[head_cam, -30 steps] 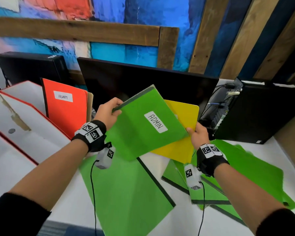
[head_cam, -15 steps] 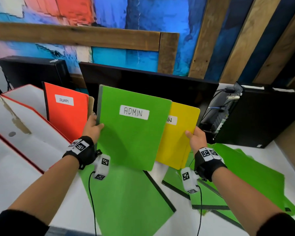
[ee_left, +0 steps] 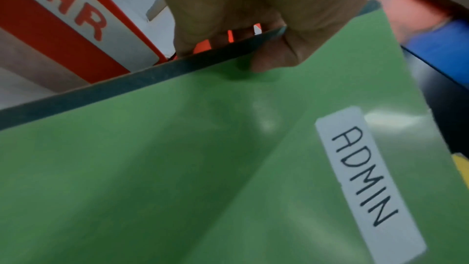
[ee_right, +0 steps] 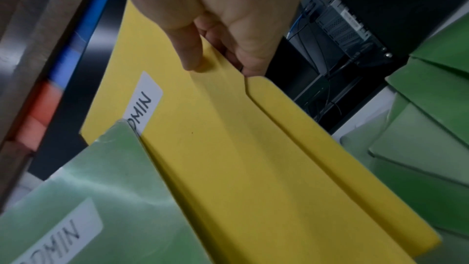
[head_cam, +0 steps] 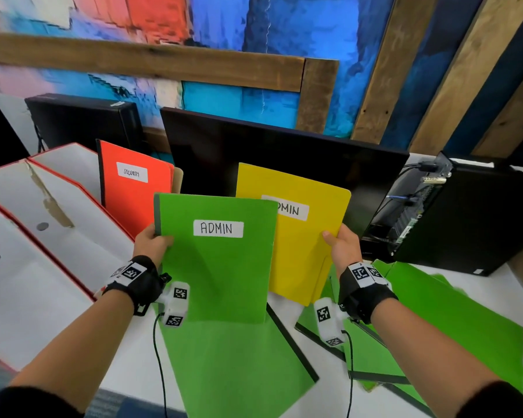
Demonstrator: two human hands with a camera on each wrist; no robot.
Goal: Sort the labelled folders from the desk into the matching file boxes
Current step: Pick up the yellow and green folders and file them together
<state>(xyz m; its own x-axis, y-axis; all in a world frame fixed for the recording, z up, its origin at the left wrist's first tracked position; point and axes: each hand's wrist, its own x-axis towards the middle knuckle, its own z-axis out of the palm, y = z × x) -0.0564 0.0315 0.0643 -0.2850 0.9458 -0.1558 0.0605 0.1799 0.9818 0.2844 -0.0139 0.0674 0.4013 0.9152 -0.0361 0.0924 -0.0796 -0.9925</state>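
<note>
Painted boards in blue, red and bare wood fill the top of the frame, and below them a white bench (head_cam: 495, 285) carries two dark monitors and a black computer case (head_cam: 477, 218) at the right.

At centre I hold two folders upright above the bench. The grip of my left hand (head_cam: 151, 242) is closed on the dark spine edge of the green ADMIN folder (head_cam: 221, 267), thumb on the front, fingers behind. The grip of my right hand (head_cam: 343, 248) pinches the right edge of the yellow ADMIN folder (head_cam: 308, 245), which stands just behind the green one with its label partly covered.

As for progress, I judge the sort to be at an early-to-middle stage. An orange SECURITY folder (head_cam: 133, 188) already stands in the rearmost of the file boxes (head_cam: 58, 224) at the left of the frame. The nearer boxes look unfilled; the left wrist view shows one marked HR (ee_left: 76, 7). I cannot see an ADMIN box from here. Both folders in hand have yet to go in, and several more green folders (head_cam: 453, 321) lie spread on the bench at lower centre and lower right, their labels out of sight.
</note>
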